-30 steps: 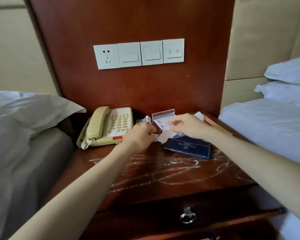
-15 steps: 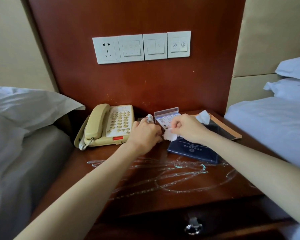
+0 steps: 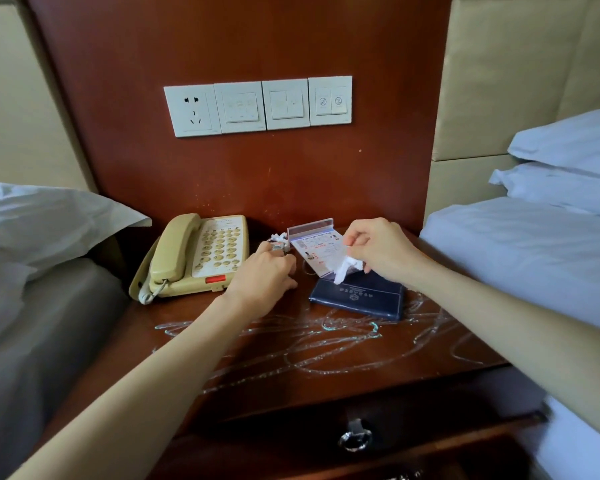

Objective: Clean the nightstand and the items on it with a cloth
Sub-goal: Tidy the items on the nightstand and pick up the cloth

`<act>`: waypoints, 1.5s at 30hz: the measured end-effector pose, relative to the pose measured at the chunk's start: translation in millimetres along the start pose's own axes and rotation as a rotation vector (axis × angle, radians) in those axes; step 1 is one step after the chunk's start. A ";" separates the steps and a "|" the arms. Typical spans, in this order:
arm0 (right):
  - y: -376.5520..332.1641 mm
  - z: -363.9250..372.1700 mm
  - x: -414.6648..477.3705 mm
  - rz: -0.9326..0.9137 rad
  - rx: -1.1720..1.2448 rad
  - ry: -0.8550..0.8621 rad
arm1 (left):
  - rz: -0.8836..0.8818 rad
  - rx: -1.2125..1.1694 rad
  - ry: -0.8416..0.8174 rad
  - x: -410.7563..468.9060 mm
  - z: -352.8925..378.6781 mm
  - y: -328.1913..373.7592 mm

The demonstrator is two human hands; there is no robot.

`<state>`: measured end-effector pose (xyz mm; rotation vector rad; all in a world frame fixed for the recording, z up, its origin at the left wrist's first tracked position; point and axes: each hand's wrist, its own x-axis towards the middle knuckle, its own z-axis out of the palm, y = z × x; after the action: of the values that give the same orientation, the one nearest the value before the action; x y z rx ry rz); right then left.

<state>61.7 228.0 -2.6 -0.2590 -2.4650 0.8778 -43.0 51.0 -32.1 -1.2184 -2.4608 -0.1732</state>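
Observation:
A dark red wooden nightstand [image 3: 326, 368] carries whitish smear lines across its top. At the back middle leans a clear sign holder [image 3: 314, 245] with a printed card in it. My right hand [image 3: 381, 251] pinches a white cloth [image 3: 345, 268], which hangs against the card's lower right corner. My left hand [image 3: 264, 275] has its fingers curled at the holder's left edge, beside a small white crumpled scrap [image 3: 277, 239]. A beige telephone [image 3: 194, 258] sits at the left. A dark blue booklet [image 3: 359, 297] lies flat in front of the holder.
White-sheeted beds flank the nightstand, with a pillow [image 3: 49, 223] on the left and stacked pillows [image 3: 568, 161] on the right. A row of wall switches and a socket [image 3: 257, 105] sits on the wood panel behind. A drawer with a ring pull [image 3: 355, 438] is below.
My right hand has slid the cloth from the card's middle down to its lower right corner. My left hand has stayed at the holder's left edge. The view has shifted slightly.

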 end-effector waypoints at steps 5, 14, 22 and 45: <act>-1.8 -10.6 -13.8 -0.025 -0.033 -0.032 | 0.083 -0.004 0.026 -14.5 -5.6 3.0; -10.0 -34.5 -42.0 0.012 -0.029 -0.033 | -0.045 -0.428 0.184 -20.3 -39.7 32.9; -6.9 -62.9 -91.7 0.054 0.005 -0.051 | 0.025 -0.653 0.224 -44.3 -66.2 90.6; 115.9 -104.6 -275.0 0.449 -0.300 -0.436 | 0.010 -1.003 -0.400 -138.8 31.1 269.2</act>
<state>351.9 281.2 -116.1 -0.8304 -3.0106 0.7955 235.6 122.6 -131.5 -1.7511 -2.7587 -1.4137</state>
